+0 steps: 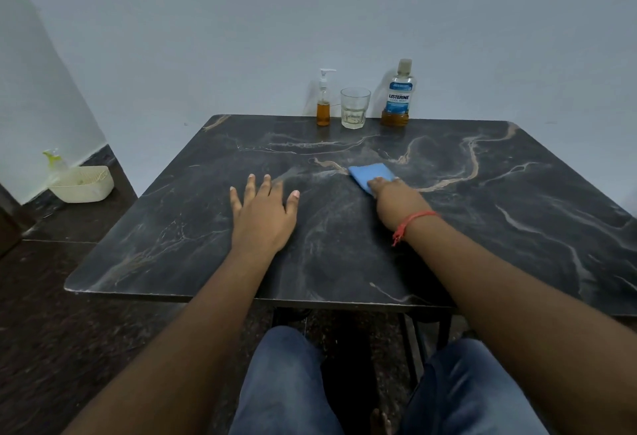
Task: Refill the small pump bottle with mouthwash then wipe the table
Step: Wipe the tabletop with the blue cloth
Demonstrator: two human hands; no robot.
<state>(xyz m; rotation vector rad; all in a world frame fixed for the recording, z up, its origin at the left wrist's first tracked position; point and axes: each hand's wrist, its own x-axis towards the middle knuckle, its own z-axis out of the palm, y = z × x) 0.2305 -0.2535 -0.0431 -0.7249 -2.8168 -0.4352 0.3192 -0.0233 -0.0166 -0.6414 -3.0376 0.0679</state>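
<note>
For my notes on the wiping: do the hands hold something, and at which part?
The right hand presses the blue cloth at its near edge. The left hand lies flat and holds nothing.

Both forearms are bare, with no sleeves in sight. The left hand (263, 208) wears no ring or band. The right hand (396, 200) has a thin orange-red thread bracelet (413, 222) tied around the wrist, its knotted ends hanging loose on the inner side. Blue denim jeans (286, 386) cover both legs. A bare foot (381, 421) shows between the knees.
</note>
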